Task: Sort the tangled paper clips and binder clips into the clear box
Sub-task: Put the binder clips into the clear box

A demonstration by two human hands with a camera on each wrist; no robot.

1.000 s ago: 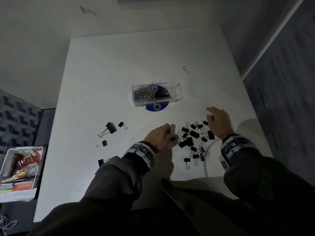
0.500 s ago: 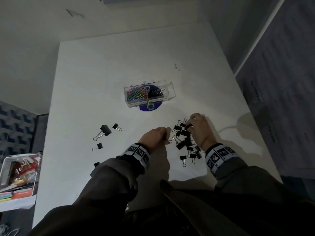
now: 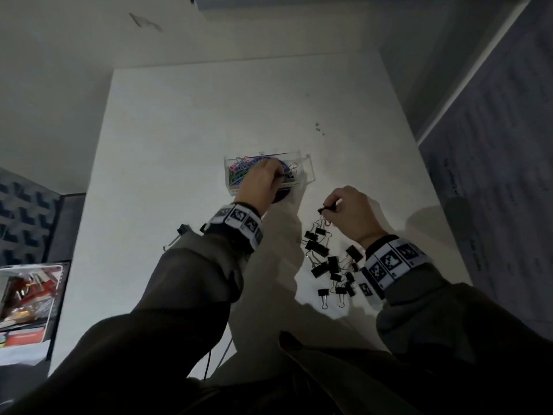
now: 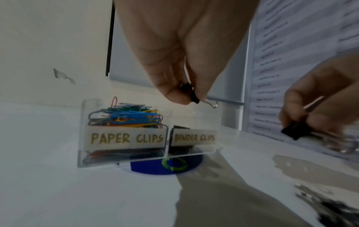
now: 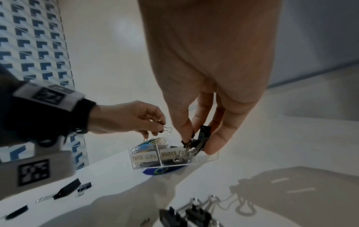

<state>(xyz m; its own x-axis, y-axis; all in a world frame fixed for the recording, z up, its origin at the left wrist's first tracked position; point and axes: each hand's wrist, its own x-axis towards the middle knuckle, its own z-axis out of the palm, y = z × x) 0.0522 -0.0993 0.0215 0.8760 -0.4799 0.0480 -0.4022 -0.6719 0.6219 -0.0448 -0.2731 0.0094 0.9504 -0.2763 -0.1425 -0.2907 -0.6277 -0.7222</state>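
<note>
The clear box (image 3: 308, 171) stands mid-table, with coloured paper clips (image 4: 128, 116) in its left part and a few black clips in the right part labelled BINDER CLIPS. My left hand (image 3: 279, 175) hovers over the box and pinches a small black binder clip (image 4: 191, 94) above the binder side. My right hand (image 3: 329, 207) is raised to the right of the box and pinches a black binder clip (image 5: 203, 136), with other clips tangled on its wire handles. A pile of black binder clips (image 3: 332, 265) lies below that hand.
A blue disc (image 4: 155, 167) lies under the box. Loose binder clips (image 5: 68, 190) lie on the left of the white table (image 3: 167, 145). A tray of stationery (image 3: 27, 295) sits past the table's left edge. A wall runs close along the right.
My left hand has gone from the pile up to the box with a small clip. My right hand has lifted off the pile, drawing a clip and tangled ones upward.
</note>
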